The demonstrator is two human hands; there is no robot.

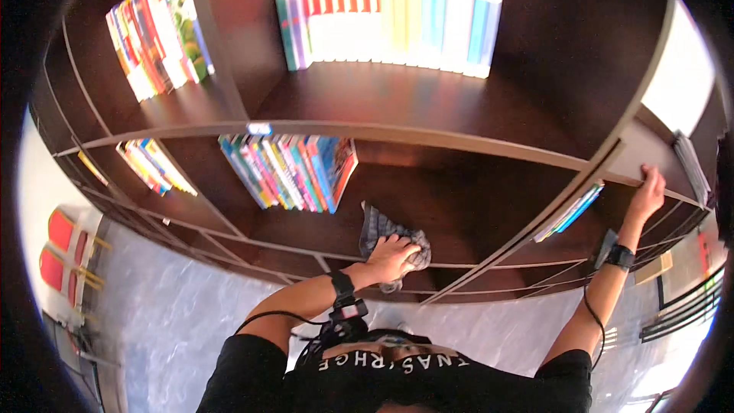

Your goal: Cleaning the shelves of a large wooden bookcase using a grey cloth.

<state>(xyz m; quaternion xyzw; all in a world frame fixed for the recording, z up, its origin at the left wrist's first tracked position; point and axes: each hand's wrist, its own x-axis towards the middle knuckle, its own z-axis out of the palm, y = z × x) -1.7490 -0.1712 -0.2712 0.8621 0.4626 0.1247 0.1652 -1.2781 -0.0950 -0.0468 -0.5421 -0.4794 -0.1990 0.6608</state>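
My left hand [394,258] is closed on a crumpled dark checked cloth [379,230], pressed at the front edge of a dark wooden bookshelf [436,212]. A slanting row of thin books [287,175] stands in the same compartment, left of the cloth. Toward the right, my right hand [649,192] rests with bent fingers at the edge of a shelf board; whether it grips the board is unclear. Several thin books [570,212] lean in the compartment beside that hand. Both wrists wear dark straps with cables.
Large book rows [395,23] fill part of the upper compartment, with more books [157,34] at upper left. A vertical divider [533,223] separates the compartments before me. Red chairs [60,229] stand far left; papers [692,166] lean at far right.
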